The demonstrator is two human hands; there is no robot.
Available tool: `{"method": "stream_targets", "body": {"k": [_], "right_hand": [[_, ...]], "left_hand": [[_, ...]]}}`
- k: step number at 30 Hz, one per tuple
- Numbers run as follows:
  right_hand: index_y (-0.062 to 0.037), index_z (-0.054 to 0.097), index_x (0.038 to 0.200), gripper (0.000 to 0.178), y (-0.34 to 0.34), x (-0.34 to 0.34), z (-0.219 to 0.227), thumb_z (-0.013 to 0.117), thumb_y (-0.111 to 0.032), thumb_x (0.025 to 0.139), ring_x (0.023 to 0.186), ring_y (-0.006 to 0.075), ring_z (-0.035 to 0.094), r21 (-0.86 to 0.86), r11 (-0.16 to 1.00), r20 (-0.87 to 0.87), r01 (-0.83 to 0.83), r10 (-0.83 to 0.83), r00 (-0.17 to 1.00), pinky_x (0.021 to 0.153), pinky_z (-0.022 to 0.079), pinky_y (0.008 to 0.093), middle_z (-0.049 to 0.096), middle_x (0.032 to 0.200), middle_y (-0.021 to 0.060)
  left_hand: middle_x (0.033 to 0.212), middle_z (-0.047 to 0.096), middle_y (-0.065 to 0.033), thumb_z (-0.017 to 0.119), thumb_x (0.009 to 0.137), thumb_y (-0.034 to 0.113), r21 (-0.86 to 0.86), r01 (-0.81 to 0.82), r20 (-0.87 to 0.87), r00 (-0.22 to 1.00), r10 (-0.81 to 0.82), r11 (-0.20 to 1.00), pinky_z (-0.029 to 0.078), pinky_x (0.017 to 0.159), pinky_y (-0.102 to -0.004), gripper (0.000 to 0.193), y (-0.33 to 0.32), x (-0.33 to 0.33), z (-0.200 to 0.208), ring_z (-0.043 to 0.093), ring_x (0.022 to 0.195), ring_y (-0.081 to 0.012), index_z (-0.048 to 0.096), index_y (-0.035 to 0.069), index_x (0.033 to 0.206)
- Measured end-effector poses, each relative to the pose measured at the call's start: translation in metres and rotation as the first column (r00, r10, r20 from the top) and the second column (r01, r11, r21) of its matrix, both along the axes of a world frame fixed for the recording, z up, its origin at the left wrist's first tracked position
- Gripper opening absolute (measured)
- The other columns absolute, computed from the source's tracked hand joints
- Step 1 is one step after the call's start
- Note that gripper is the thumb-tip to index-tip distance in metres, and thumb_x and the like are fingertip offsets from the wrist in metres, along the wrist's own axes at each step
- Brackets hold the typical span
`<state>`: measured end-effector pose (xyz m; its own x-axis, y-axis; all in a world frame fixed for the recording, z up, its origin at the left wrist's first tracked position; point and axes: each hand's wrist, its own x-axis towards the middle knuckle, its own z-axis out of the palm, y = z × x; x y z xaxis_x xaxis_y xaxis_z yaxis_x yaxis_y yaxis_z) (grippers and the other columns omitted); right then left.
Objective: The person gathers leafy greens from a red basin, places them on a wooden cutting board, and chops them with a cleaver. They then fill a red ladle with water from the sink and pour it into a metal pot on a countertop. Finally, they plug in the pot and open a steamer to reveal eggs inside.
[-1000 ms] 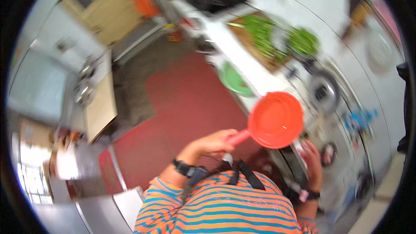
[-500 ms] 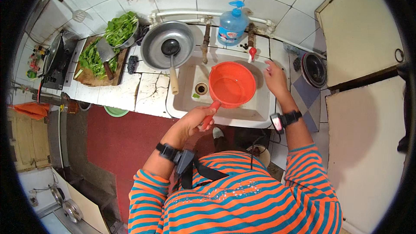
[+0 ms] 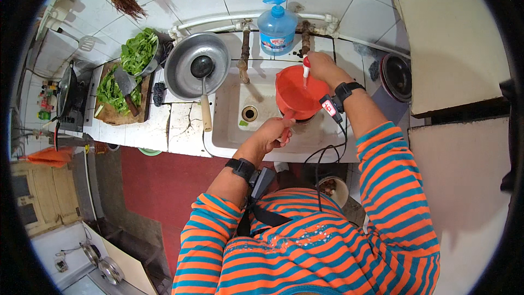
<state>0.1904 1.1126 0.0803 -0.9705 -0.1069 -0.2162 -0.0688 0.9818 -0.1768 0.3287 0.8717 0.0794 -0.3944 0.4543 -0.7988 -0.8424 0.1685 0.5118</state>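
Observation:
My left hand [image 3: 272, 135] is closed round the handle of a red plastic water dipper [image 3: 289, 97]. The dipper hangs over the right part of the white sink [image 3: 222, 128], its bowl below a tap with a red handle and white spout [image 3: 305, 71]. My right hand [image 3: 323, 67] is closed at that tap's handle, its fingertips partly hidden. A thin stream seems to run from the spout into the dipper. Left of it, the sink's drain [image 3: 249, 113] shows, with a scrap of green leaf beside it.
A grey metal basin [image 3: 177, 71] holding a black ladle [image 3: 202, 66] stands on the sink's left edge. Behind the sink is a blue pump bottle [image 3: 278, 30]. Further left, a cleaver [image 3: 126, 82] and cut greens lie on a chopping board [image 3: 117, 117]. Stacked bowls [image 3: 397, 79] stand at right.
My right hand has moved from beside the sink to the tap and taken hold of it. The dipper has shifted right, under the spout, with my left hand still on its handle.

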Motion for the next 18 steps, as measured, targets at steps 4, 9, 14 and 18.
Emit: {"method": "stream_targets", "body": {"k": [4,9,14,18], "right_hand": [[-0.0009,0.064,0.107,0.033,0.003,0.003,0.001,0.072,-0.010,0.077,0.103,0.0399,0.066,0.010,0.998,-0.021,-0.067,0.067,0.998,0.089,0.053,0.0466,0.069,0.106,0.0231],[-0.0026,0.063,0.106,0.023,0.002,0.005,0.011,0.062,-0.008,0.084,0.105,0.0398,0.065,0.018,0.996,-0.021,-0.085,0.085,0.996,0.088,0.052,0.0476,0.068,0.108,0.0228],[-0.0030,0.065,0.103,0.019,0.002,0.007,0.015,0.058,-0.009,0.086,0.102,0.0394,0.066,0.028,0.990,-0.062,-0.140,0.141,0.988,0.085,0.053,0.0482,0.069,0.104,0.0219],[-0.0027,0.066,0.103,0.021,0.004,0.007,0.011,0.061,-0.007,0.083,0.101,0.0392,0.067,0.026,0.994,-0.060,-0.110,0.111,0.992,0.085,0.053,0.0480,0.069,0.104,0.0219]], "left_hand": [[0.070,0.054,-0.0014,0.069,0.092,0.022,0.027,0.008,0.007,1.000,-0.008,1.000,0.040,0.045,-0.0267,0.020,0.000,-0.002,0.005,0.053,0.054,-0.0129,0.055,0.009,0.096],[0.069,0.055,0.0000,0.069,0.090,0.021,0.075,-0.039,-0.014,0.999,0.041,0.996,0.041,0.047,-0.0274,0.018,-0.003,0.001,0.005,0.053,0.053,-0.0130,0.054,0.010,0.091],[0.069,0.055,0.0002,0.069,0.089,0.020,-0.002,-0.068,-0.054,0.996,0.068,0.998,0.043,0.052,-0.0306,0.017,0.004,0.008,0.007,0.053,0.054,-0.0138,0.055,0.011,0.090],[0.069,0.055,0.0001,0.068,0.090,0.020,0.026,-0.078,-0.066,0.995,0.080,0.997,0.043,0.052,-0.0302,0.016,0.007,0.009,0.007,0.053,0.055,-0.0140,0.055,0.011,0.091]]}}
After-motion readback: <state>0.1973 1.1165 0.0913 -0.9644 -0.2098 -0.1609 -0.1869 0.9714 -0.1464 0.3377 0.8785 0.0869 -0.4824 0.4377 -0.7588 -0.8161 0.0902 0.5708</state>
